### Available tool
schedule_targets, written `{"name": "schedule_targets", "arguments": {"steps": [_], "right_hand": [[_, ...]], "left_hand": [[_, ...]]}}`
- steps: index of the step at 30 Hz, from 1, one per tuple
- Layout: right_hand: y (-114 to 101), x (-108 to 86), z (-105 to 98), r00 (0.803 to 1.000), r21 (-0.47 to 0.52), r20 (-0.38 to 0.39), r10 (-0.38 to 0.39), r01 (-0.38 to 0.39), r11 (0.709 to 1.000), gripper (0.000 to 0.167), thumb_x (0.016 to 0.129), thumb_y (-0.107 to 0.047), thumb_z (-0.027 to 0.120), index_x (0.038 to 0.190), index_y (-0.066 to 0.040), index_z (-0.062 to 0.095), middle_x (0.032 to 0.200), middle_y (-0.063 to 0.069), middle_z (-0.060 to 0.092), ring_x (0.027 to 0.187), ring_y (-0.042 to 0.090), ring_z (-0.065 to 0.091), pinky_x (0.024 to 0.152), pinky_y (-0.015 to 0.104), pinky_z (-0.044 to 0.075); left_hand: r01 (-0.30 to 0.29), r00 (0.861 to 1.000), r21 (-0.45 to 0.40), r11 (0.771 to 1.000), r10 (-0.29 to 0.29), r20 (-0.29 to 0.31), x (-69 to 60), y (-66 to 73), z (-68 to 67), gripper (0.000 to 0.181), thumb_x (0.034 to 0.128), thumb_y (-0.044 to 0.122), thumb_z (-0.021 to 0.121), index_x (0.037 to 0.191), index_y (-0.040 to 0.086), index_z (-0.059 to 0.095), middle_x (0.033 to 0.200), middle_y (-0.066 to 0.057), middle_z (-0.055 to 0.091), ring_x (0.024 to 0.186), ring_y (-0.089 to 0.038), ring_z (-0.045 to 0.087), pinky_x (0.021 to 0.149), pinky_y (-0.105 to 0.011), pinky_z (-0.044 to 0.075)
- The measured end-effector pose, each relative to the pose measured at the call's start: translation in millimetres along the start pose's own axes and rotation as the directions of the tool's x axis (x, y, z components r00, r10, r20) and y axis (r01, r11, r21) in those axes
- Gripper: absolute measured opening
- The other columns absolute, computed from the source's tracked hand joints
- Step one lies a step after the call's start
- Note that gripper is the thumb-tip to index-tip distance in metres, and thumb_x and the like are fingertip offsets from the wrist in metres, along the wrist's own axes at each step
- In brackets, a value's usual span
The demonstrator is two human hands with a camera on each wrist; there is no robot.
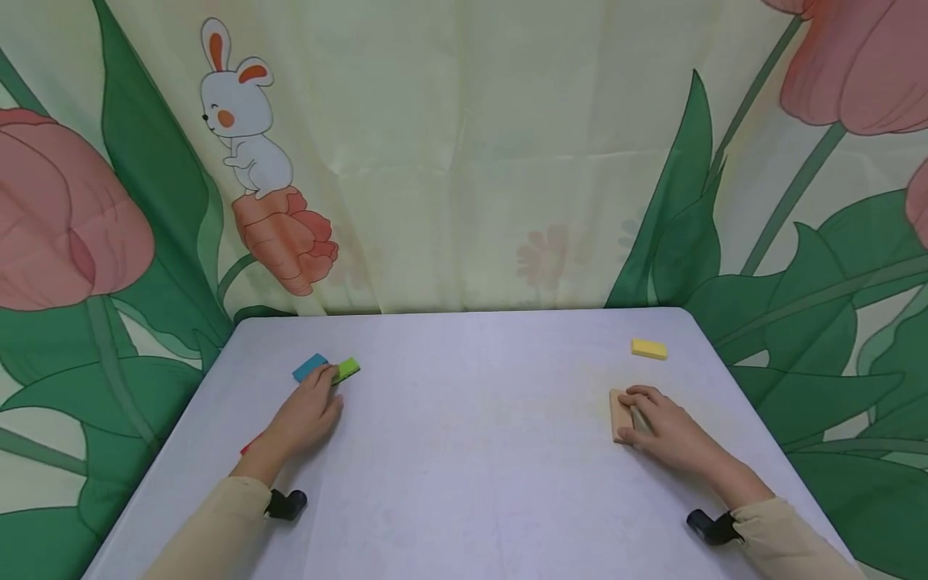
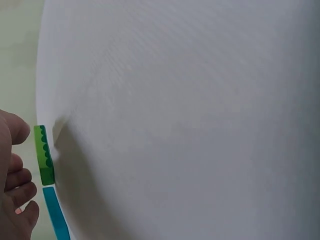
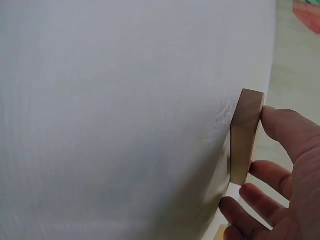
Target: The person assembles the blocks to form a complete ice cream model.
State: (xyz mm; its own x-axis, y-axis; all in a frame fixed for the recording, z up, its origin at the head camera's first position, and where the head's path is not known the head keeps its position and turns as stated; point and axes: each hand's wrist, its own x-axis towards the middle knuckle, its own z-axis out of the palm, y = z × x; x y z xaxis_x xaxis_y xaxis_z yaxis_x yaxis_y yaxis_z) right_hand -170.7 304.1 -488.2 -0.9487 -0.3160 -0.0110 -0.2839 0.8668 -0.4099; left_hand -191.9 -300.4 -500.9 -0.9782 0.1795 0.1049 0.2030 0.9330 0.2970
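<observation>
While the right hand (image 1: 667, 428) pinches the plain wooden block (image 1: 618, 416) end to end between thumb and fingers, a span that presumably steadies its length against the white table (image 1: 471, 451), the left hand (image 1: 308, 411) lies at the green block (image 1: 349, 370) with fingers loosely bent and thumb apart, a pose seemingly fitted to that block's slant. The blue block (image 1: 309, 366) lies just beside the green one, the yellow block (image 1: 648, 349) beyond the right hand; no brand, label or writing can be read.
</observation>
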Motion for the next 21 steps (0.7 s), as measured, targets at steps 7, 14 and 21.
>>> {"name": "schedule_targets", "arguments": {"steps": [7,14,21], "right_hand": [[-11.9,-0.7,8.3,1.0,0.006,-0.009,-0.006,0.006,1.0,0.063,0.093,-0.043,0.074,0.141,-0.005,0.059,0.147,0.019,0.049,0.131,0.046,0.052,0.103,0.066,0.047],[-26.1,-0.1,13.8,1.0,0.007,-0.025,-0.017,0.018,1.0,0.06,0.093,-0.044,0.075,0.138,-0.007,0.061,0.146,0.017,0.051,0.131,0.044,0.05,0.103,0.067,0.044],[-37.0,1.9,19.2,0.999,0.005,-0.033,-0.036,0.036,0.999,0.06,0.092,-0.047,0.075,0.137,-0.008,0.062,0.145,0.016,0.052,0.128,0.042,0.051,0.103,0.065,0.044]], "left_hand": [[0.044,0.999,-0.002,0.999,-0.044,-0.007,3.5,3.9,1.2,0.058,0.1021,0.02,0.055,0.149,-0.011,0.041,0.153,-0.031,0.042,0.142,-0.048,0.043,0.117,-0.063,0.038],[0.007,0.999,0.002,1.0,-0.007,-0.049,0.4,9.0,1.1,0.053,0.0949,0.006,0.05,0.144,-0.014,0.045,0.149,-0.031,0.046,0.14,-0.048,0.045,0.116,-0.061,0.04],[-0.013,0.998,0.032,0.999,0.015,-0.058,0.4,10.0,4.0,0.053,0.0927,0.004,0.051,0.142,-0.014,0.048,0.148,-0.032,0.047,0.14,-0.05,0.043,0.114,-0.063,0.041]]}}
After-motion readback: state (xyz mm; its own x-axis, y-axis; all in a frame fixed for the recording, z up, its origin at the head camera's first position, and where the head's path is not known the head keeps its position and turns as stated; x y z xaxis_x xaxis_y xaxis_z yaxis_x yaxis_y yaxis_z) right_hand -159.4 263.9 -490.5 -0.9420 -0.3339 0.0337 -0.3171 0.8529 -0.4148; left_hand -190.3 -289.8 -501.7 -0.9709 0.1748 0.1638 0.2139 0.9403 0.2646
